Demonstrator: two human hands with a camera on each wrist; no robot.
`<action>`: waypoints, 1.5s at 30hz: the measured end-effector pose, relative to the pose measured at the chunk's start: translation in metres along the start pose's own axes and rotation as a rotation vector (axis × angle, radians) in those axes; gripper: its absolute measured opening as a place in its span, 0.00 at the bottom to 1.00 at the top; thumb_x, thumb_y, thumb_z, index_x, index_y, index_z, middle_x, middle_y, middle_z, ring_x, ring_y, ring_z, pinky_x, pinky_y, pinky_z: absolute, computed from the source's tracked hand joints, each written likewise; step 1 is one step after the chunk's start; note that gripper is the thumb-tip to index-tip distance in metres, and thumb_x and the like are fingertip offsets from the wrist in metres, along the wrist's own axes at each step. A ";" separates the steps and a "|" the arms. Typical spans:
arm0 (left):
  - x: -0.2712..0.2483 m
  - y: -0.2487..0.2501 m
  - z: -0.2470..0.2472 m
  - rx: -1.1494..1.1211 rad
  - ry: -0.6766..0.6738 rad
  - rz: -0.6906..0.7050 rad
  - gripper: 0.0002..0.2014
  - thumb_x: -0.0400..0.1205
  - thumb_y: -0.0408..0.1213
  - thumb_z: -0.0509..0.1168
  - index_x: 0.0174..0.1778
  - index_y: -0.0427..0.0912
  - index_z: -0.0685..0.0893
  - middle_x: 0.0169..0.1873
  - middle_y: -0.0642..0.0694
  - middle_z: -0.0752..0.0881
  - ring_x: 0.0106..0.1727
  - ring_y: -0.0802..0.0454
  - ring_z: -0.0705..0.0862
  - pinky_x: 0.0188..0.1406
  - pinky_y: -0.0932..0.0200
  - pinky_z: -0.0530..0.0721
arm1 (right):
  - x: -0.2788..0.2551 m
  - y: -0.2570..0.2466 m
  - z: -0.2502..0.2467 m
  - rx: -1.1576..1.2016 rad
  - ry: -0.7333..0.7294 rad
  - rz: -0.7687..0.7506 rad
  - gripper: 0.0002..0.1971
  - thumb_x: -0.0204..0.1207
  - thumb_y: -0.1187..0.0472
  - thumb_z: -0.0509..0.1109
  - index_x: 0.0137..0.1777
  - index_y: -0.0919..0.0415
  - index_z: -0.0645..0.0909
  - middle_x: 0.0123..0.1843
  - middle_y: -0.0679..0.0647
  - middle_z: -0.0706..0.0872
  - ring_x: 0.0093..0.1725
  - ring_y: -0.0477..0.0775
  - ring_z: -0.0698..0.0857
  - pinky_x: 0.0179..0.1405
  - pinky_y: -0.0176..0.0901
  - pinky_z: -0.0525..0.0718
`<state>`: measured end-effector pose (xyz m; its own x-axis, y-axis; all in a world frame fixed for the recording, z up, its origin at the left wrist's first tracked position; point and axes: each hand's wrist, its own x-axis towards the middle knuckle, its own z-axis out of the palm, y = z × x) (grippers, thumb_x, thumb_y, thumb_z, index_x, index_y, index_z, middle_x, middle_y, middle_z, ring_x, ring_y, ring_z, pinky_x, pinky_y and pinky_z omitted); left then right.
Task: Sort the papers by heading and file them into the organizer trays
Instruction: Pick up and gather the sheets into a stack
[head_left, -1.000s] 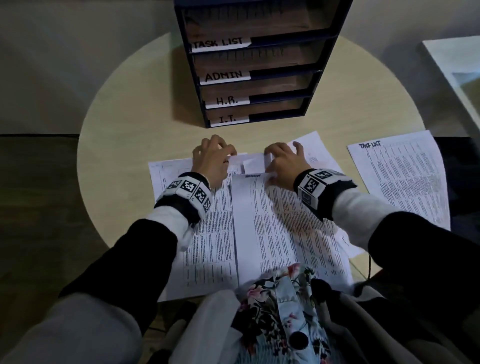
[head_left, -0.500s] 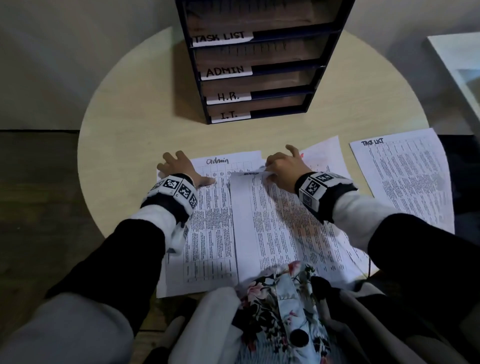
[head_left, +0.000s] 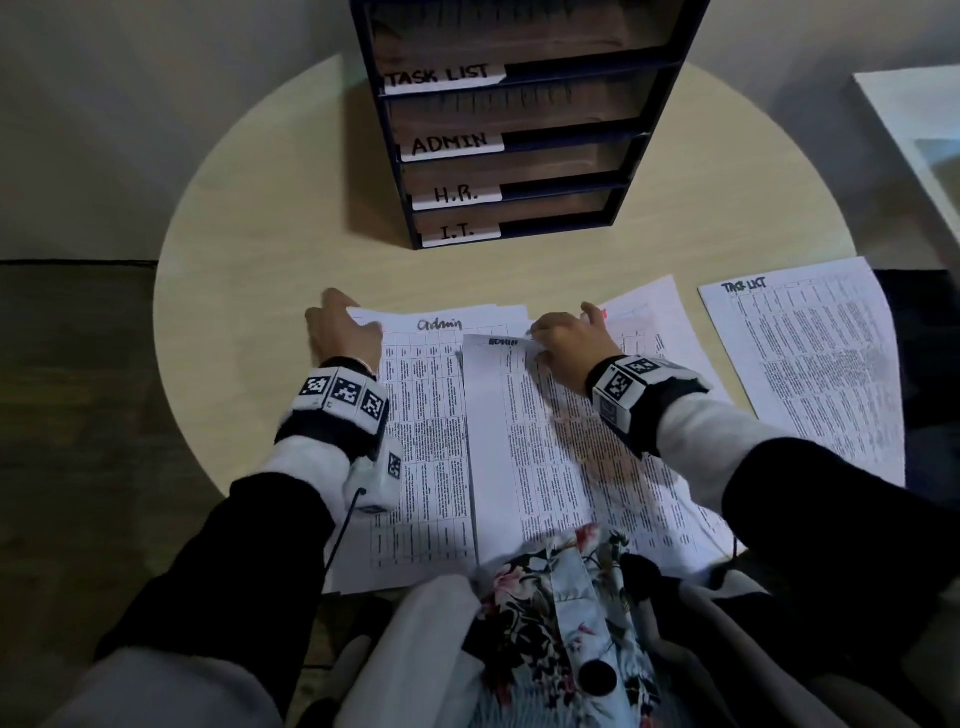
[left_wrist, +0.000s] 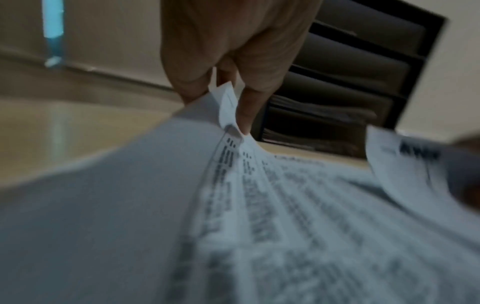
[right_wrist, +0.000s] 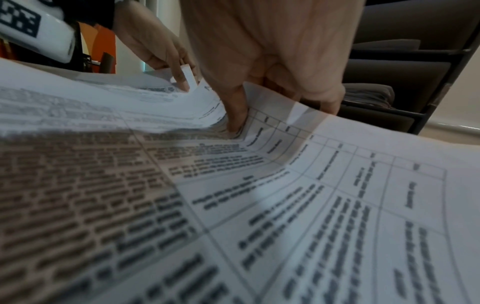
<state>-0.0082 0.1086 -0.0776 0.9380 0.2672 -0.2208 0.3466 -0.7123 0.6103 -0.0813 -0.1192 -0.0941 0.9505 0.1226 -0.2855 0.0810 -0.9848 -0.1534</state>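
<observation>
So the organizer (head_left: 519, 130) is sitting at the back of the bench (head_left: 260, 234), trays stacked. The papers (head_left: 519, 441) are lying overlapped in front of it, near the edge, with one task list sheet (head_left: 810, 364) lying off to the right.

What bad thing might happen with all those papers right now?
The left hand pinches only a corner of the Admin sheet, so it may crease or tear when lifted. That sheet lies partly under the middle sheet that the right hand is holding, so pulling it might drag that one along and mix the piles. The papers also hang over the table edge and might slide off.
</observation>
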 end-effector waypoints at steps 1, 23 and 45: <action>0.000 -0.001 0.000 0.052 -0.030 0.043 0.14 0.79 0.28 0.64 0.60 0.35 0.77 0.62 0.33 0.76 0.63 0.36 0.77 0.55 0.51 0.77 | 0.000 0.000 0.000 0.002 0.004 0.002 0.15 0.79 0.69 0.61 0.62 0.61 0.80 0.70 0.51 0.78 0.73 0.52 0.72 0.78 0.64 0.48; -0.011 -0.015 -0.003 0.004 0.023 0.100 0.12 0.80 0.34 0.66 0.57 0.34 0.79 0.61 0.35 0.78 0.60 0.38 0.78 0.51 0.57 0.75 | -0.004 -0.005 -0.001 -0.017 0.014 0.015 0.17 0.79 0.70 0.59 0.65 0.60 0.79 0.72 0.50 0.76 0.74 0.53 0.71 0.78 0.64 0.47; -0.033 0.113 -0.090 -0.453 0.124 0.391 0.14 0.78 0.37 0.67 0.57 0.35 0.85 0.49 0.41 0.86 0.53 0.46 0.86 0.58 0.55 0.84 | -0.008 -0.016 -0.026 0.104 0.123 0.005 0.09 0.76 0.65 0.64 0.53 0.61 0.83 0.74 0.55 0.72 0.76 0.56 0.67 0.75 0.70 0.51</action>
<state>-0.0004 0.0774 0.0673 0.9781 0.1350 0.1582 -0.0854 -0.4331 0.8973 -0.0822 -0.1078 -0.0653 0.9810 0.0956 -0.1690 0.0510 -0.9667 -0.2510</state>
